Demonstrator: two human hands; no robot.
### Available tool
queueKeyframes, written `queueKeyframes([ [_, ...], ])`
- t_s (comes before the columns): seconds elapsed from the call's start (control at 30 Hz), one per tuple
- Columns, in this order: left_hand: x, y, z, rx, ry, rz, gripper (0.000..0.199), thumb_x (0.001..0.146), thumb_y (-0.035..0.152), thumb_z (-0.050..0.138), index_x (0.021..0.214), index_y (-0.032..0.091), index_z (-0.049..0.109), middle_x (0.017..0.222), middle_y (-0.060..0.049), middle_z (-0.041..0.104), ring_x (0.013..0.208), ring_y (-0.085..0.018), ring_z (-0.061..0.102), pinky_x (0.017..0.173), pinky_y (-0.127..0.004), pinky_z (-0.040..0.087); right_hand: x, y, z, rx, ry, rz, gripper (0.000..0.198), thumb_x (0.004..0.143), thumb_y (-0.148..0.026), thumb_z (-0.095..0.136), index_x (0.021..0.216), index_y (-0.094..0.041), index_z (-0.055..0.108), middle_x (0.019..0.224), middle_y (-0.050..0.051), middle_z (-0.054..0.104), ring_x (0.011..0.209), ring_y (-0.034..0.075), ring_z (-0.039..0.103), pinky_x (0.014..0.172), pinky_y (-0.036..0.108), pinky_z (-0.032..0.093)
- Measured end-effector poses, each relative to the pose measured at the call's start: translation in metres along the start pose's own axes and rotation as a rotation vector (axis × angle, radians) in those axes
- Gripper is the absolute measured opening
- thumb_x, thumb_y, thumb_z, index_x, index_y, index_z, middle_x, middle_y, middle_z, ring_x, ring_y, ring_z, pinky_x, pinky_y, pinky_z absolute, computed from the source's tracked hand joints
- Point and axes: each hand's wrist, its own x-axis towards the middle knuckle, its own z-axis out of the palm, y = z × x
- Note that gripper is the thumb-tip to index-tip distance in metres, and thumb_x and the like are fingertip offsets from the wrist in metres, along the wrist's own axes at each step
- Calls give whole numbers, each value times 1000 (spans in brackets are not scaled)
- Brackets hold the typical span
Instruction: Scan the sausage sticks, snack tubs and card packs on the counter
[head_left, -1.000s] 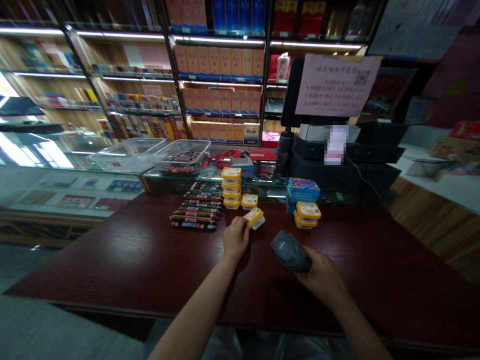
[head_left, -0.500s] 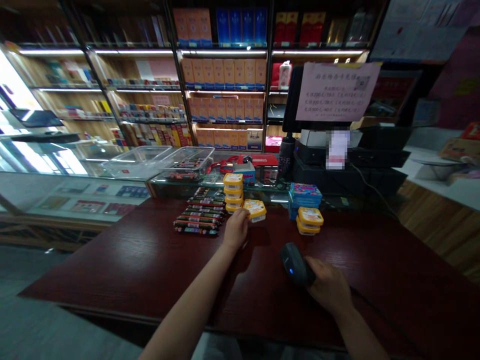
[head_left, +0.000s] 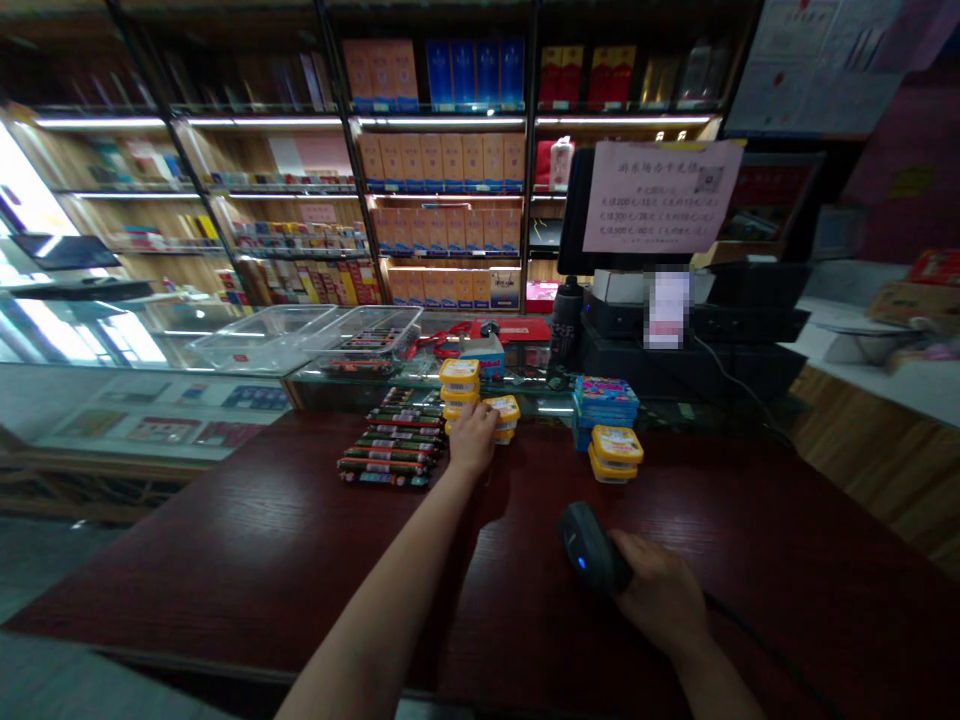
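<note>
My left hand (head_left: 474, 438) reaches over the counter with its fingers curled at the left side of a yellow-lidded tub (head_left: 502, 408), which sits on at least one more like it. Close beside it on the left stands a taller stack of the same tubs (head_left: 460, 374), partly behind my fingers. In my right hand (head_left: 660, 590) is a black barcode scanner (head_left: 589, 545) with a blue light, held just above the counter, its cable trailing right. Left of the tubs lies a row of dark-wrapped sticks (head_left: 394, 445). Two yellow-lidded tubs (head_left: 616, 455) are stacked at the right.
The dark red wooden counter (head_left: 300, 560) spans the front. Blue boxes (head_left: 606, 400) stand behind the right tubs. Beyond are a glass ledge with clear plastic bins (head_left: 375, 330), a black bottle (head_left: 566, 325), a monitor bearing a paper sign (head_left: 660, 200) and shelves of boxed goods.
My left hand has shifted slightly, from the front left of the tub to closer against it and the taller stack. The scanner stays in my right hand. The view tilts up a little.
</note>
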Motion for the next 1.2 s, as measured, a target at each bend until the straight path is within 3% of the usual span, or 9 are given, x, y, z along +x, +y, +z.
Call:
queueKeyframes([
  [0.27,6,-7,8,13,-20,20,21,91,23,43,90,21,63,90,-7,60,90,-23,47,78,-37,38,1,0,-2,23,-22,12,32,73,-13,49,102,-21,61,97,5,71,85,19,65,75,28,43],
  [0.47,1,-11,11,21,15,37,22,91,23,42,90,20,64,90,-7,60,88,-23,48,78,-36,38,2,1,-1,30,-9,14,30,73,-13,49,99,-21,62,97,6,71,87,19,65,76,28,43],
  [0.57,-3,-5,10,-21,53,30,22,91,25,44,101,23,63,99,-7,61,93,-24,49,82,-37,39,2,1,-1,23,-20,18,30,73,-13,49,100,-20,62,100,6,70,90,20,64,76,28,42],
  [0.7,-4,19,3,-167,52,110,27,88,25,50,113,25,60,109,-6,60,102,-23,50,88,-37,40,4,-2,-4,-3,-32,66,29,75,-15,50,101,-20,62,99,6,70,89,20,64,75,28,41],
  [0.93,16,86,-11,-331,-143,557,31,90,32,49,118,22,57,114,-7,60,101,-19,52,90,-32,43,6,-7,-9,-16,-82,123,26,74,-16,51,97,-21,63,90,3,70,83,19,63,70,28,37],
  [1.07,33,117,-7,-296,-143,632,32,91,31,46,119,20,56,112,-7,60,101,-19,52,89,-31,43,6,-7,-11,-19,-76,130,21,76,-18,51,93,-21,62,86,2,69,82,19,62,69,28,35],
  [1.2,42,132,-1,-211,-171,661,23,91,27,45,102,19,63,100,-7,61,94,-20,52,80,-32,44,6,-7,-12,-17,-73,126,19,75,-19,52,91,-23,62,84,0,68,80,18,62,68,28,33],
])
